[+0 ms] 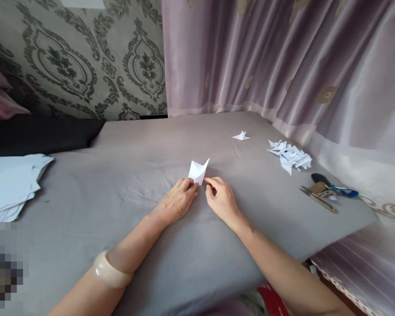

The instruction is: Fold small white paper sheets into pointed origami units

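Folded paper (197,172): stands part-open on the grey cloth-covered surface (184,259), between the two hands. Risks, largest thing first.

Surface: creases show in the cloth. If it is soft underneath, pressing may sink in and set a fold crooked.

Left hand (177,198): fingers closed on the paper's lower left edge. If that grip slackens, the flaps would likely spring apart; if too hard, expect a stray crease.

Right hand (222,199): fingers curled, small gap between thumb and forefinger, apparently holding nothing, just beside the right edge; contact cannot be told. A careless nudge could skew the layers.

Raised point (206,163) of the paper: thin, likeliest to bend.
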The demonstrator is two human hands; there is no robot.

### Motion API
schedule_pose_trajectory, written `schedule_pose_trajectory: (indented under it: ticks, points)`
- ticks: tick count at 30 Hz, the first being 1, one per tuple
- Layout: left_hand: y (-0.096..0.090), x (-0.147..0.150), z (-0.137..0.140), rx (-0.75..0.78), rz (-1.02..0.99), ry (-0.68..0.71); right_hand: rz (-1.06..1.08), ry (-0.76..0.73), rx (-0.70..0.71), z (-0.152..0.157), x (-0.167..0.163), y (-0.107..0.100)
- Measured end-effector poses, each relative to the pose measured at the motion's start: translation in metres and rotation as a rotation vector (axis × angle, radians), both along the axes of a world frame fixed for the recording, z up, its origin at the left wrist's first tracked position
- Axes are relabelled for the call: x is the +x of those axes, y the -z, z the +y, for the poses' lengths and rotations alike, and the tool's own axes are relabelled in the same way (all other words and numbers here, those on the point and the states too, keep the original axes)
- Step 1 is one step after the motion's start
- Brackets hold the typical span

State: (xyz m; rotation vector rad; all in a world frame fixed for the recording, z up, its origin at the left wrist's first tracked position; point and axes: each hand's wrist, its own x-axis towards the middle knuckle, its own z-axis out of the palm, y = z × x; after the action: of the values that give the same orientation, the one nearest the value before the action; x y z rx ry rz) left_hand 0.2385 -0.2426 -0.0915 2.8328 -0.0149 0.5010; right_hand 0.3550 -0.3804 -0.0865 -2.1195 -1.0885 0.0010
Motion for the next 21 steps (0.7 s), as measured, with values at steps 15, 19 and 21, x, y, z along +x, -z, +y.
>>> schedule_pose_trajectory:
  ticks: [15, 19, 21]
  points:
    - [0.000, -0.008, -0.001, 0.023, 0.037, -0.023, -0.192, -0.115, -0.238, -0.009, -0.016, -0.006]
    - [-0.004, -0.012, -0.002, 0.018, 0.062, -0.038, -0.252, -0.113, -0.314, -0.010, -0.023, -0.009]
    - [-0.005, -0.014, -0.005, 0.020, 0.062, -0.051, -0.280, -0.110, -0.340, -0.010, -0.027, -0.011]
